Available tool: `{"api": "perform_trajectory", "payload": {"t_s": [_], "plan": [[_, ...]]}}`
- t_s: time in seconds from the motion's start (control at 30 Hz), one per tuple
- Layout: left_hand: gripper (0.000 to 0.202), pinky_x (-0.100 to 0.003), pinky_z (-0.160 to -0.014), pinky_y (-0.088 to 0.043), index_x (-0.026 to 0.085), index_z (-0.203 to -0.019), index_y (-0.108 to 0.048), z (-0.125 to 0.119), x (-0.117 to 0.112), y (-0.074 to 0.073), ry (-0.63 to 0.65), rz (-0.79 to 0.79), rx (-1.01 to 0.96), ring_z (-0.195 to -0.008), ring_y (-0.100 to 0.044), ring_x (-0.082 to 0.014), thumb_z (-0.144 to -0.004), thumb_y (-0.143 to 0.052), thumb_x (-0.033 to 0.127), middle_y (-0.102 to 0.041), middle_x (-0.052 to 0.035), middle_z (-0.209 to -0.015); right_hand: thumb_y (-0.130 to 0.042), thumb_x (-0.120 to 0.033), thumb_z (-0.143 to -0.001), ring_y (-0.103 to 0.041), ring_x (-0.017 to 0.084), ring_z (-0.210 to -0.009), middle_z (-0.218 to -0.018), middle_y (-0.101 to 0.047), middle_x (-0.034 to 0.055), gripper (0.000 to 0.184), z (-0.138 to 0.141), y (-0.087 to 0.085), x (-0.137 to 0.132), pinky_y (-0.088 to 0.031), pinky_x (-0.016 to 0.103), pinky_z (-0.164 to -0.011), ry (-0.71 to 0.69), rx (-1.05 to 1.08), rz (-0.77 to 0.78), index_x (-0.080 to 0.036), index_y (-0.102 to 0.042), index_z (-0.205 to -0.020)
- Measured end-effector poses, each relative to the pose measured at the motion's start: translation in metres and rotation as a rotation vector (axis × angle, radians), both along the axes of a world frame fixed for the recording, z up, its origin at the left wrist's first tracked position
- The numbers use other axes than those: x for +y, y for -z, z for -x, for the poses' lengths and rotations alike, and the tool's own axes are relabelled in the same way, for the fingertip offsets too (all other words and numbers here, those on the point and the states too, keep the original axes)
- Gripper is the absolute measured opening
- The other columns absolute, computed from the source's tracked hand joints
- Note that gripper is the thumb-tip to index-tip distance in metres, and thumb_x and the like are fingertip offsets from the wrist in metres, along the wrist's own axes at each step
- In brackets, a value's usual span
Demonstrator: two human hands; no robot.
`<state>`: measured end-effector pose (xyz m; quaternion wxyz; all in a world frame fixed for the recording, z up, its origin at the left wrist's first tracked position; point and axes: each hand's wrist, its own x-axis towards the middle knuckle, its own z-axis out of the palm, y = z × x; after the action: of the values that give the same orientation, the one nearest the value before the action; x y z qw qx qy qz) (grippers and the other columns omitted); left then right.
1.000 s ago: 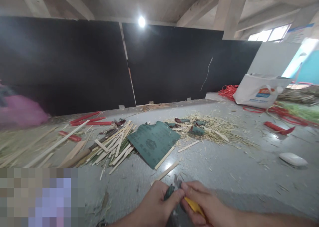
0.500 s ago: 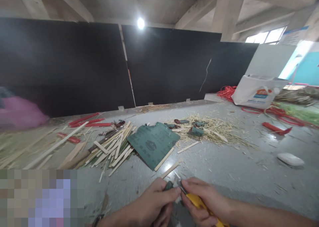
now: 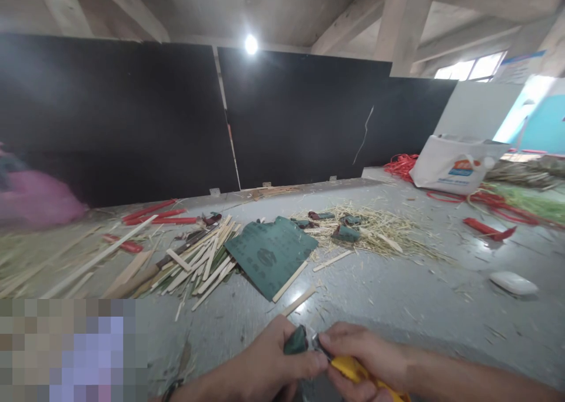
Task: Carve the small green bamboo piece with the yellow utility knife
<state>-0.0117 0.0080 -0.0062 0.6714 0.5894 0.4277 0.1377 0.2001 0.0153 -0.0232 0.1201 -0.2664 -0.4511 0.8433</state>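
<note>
At the bottom centre, my left hand [image 3: 273, 364] pinches a small dark green piece [image 3: 295, 341] between thumb and fingers. My right hand [image 3: 362, 361] grips a yellow-handled utility knife [image 3: 353, 371], its metal tip touching the green piece. Both hands meet just above the grey floor. The knife's rear end runs out of view at the bottom edge.
A green sandpaper sheet [image 3: 270, 252] lies ahead, with a heap of bamboo strips [image 3: 194, 261] to its left and straw shavings [image 3: 371, 228] with green pieces to its right. Red straps [image 3: 159, 213], a white bag [image 3: 454, 163] and a white object [image 3: 512, 282] lie farther off.
My hands have shifted slightly lower and closer together; the green piece now stands more upright in my left fingers. The view tilted a little.
</note>
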Motion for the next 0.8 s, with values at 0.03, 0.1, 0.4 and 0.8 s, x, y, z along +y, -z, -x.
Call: {"api": "perform_trajectory", "payload": {"t_s": [0.03, 0.1, 0.4, 0.8], "plan": [[0.064, -0.021, -0.032, -0.019, 0.024, -0.067, -0.052, -0.001, -0.001, 0.002, -0.015, -0.012, 0.002, -0.030, -0.031, -0.0077, -0.063, -0.071, 0.085, -0.039, 0.0108, -0.034, -0.061, -0.074, -0.083, -0.026, 0.006, -0.023, -0.034, -0.039, -0.0090, 0.056, 0.000, 0.001, 0.001, -0.018, 0.019, -0.024, -0.014, 0.009, 0.013, -0.020, -0.056, -0.067], [0.064, -0.021, -0.036, -0.019, 0.023, -0.070, -0.053, -0.002, -0.003, 0.005, -0.071, -0.035, -0.008, -0.033, -0.030, -0.0073, -0.066, -0.071, 0.085, -0.037, 0.0124, -0.036, -0.061, -0.073, -0.084, -0.023, 0.007, -0.023, -0.034, -0.038, -0.0096, 0.054, 0.001, 0.001, 0.001, -0.017, 0.019, -0.024, -0.027, 0.013, 0.047, -0.021, -0.056, -0.070], [0.063, -0.024, -0.054, -0.026, 0.019, -0.060, -0.055, -0.011, -0.010, 0.008, -0.185, -0.194, -0.077, -0.056, -0.035, -0.0102, -0.076, -0.068, 0.079, -0.039, 0.0073, -0.050, -0.064, -0.091, -0.066, -0.027, 0.004, -0.033, -0.045, -0.041, -0.0101, 0.072, 0.017, -0.009, -0.026, -0.013, 0.021, -0.032, 0.356, -0.102, -0.135, -0.021, -0.054, -0.075], [0.057, -0.026, -0.054, -0.025, 0.023, -0.057, -0.046, -0.012, -0.011, -0.007, -0.130, -0.174, 0.013, -0.056, -0.034, -0.0125, -0.080, -0.065, 0.071, -0.034, 0.0065, -0.048, -0.071, -0.073, -0.079, -0.024, 0.006, -0.033, -0.044, -0.040, -0.0140, 0.054, 0.004, -0.005, 0.009, -0.025, 0.018, -0.031, 0.647, -0.036, -0.175, -0.024, -0.052, -0.094]]}}
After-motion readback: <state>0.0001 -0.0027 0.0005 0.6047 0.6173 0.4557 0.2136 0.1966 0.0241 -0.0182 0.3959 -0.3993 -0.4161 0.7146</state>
